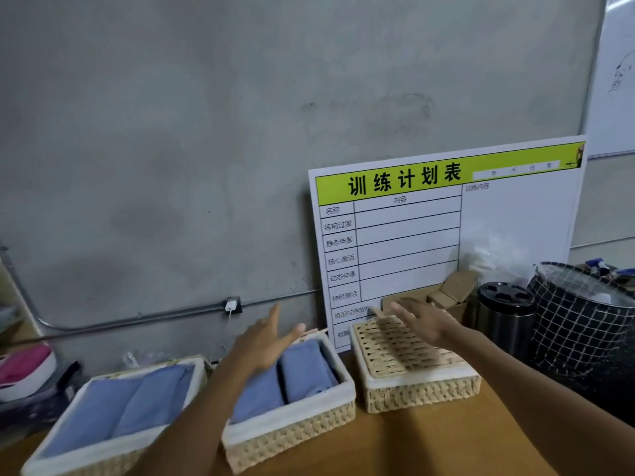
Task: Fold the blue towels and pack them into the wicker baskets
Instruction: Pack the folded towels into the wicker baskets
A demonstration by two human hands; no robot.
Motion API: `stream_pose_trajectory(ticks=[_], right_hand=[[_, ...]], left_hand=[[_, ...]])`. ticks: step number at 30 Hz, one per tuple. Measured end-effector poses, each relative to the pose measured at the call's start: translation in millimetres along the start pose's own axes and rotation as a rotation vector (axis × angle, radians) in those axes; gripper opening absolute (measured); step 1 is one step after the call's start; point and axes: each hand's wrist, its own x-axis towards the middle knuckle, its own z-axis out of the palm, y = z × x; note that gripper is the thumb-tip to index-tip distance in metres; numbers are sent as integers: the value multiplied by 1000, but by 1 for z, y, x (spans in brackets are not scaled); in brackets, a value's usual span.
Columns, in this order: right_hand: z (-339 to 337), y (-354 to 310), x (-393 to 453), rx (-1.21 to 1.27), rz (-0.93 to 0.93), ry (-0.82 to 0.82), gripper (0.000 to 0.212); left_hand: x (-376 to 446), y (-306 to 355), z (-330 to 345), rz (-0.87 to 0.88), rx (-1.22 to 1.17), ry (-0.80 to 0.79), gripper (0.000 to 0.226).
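The rough grey concrete wall (171,149) fills most of your view, with a thin metal conduit (137,319) running along its foot to a small socket holding a white plug (231,305). Propped against that wall stands a large white planning board with a lime-green header and black Chinese lettering (446,214); its lower edge sits right behind your baskets. To the right, a black fabric bin with a white grid pattern (580,324) and a dark steel cylinder canister with a black lid (505,314) crowd the far corner of the brown wooden bench (429,441), and an open brown cardboard box (450,295) sits just behind the rightmost basket.

Three white-lined woven wicker baskets stand in a row on the bench. The left basket (68,458) holds two folded blue towels (120,403) lying side by side. The middle basket (292,431) also holds two folded blue towels (302,369), packed next to each other. The right basket (422,389) shows only its woven bottom.

Your left hand (264,338) hovers over the far end of the middle basket, fingers straight and spread, gripping nothing. Your right hand (426,324) hangs above the back of the right basket, palm turned inward, fingers extended, also holding nothing; it is motion-blurred. At the far left edge, pink and white fabric (24,369) lies beyond the bench.
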Motion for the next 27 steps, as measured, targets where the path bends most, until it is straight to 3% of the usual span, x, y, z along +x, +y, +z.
stream_pose_trajectory(ticks=[2, 4, 6, 7, 10, 13, 15, 19, 23, 27], right_hand=[[18, -33, 6, 67, -49, -60, 95], [37, -60, 16, 100, -55, -109, 84], [57, -81, 30, 122, -37, -145, 87], [65, -90, 35, 125, -29, -158, 91], [91, -102, 56, 115, 30, -160, 134], [115, -96, 81, 114, 119, -231, 122], [122, -97, 86, 115, 150, -258, 125], [128, -104, 92, 185, 171, -245, 91], [129, -112, 91, 287, 191, -248, 102], [129, -116, 89, 423, 160, -259, 77]], left_hand=[[-5, -36, -9, -93, -25, 5, 139], [-11, -64, -13, -168, -51, 13, 121], [-14, -82, -12, -182, -48, -4, 111], [-14, -87, -10, -186, -28, -30, 111], [-12, -89, -4, -185, 36, -84, 101], [-8, -88, -2, -193, 17, -88, 98], [-2, -92, 0, -204, -30, -87, 101], [3, -97, 3, -209, -115, -62, 103], [4, -97, 5, -206, -164, -53, 103], [5, -96, 8, -197, -191, -26, 103]])
